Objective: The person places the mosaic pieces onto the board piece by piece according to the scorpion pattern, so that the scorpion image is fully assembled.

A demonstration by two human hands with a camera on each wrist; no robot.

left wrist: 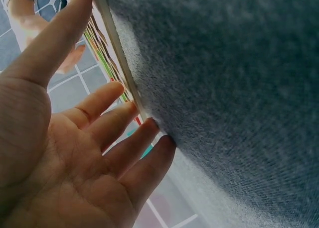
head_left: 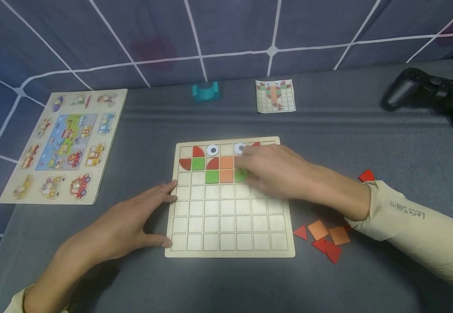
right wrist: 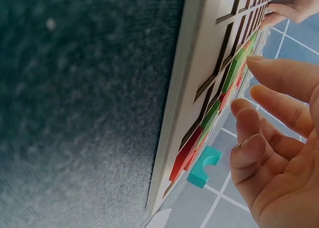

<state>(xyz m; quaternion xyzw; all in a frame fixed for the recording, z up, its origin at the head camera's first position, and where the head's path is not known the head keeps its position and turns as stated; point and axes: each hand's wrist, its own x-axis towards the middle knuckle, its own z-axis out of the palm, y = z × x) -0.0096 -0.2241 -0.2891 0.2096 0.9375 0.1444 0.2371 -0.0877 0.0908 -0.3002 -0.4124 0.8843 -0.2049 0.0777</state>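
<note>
A wooden grid board point(head_left: 230, 254) lies on the grey surface with coloured tiles in its upper rows. These include red quarter-circle tiles point(head_left: 198, 151), green squares point(head_left: 212, 177), orange squares point(head_left: 226, 176) and two eye tiles point(head_left: 212, 150). My left hand point(head_left: 126, 226) rests against the board's left edge, fingers and thumb spread. In the left wrist view its fingertips point(left wrist: 167, 141) meet the board's rim. Over the upper right of the board is my right hand point(head_left: 275, 169), covering some cells there. The right wrist view shows its fingers point(right wrist: 249, 151) loosely bent beside the tiles, nothing visible between them.
Loose orange squares point(head_left: 318, 229) and red pieces point(head_left: 333, 251) lie right of the board. A pattern card point(head_left: 289, 104) and a teal block point(head_left: 206, 92) are behind it. A picture puzzle point(head_left: 109, 130) lies at left, a black game controller point(head_left: 431, 93) at far right.
</note>
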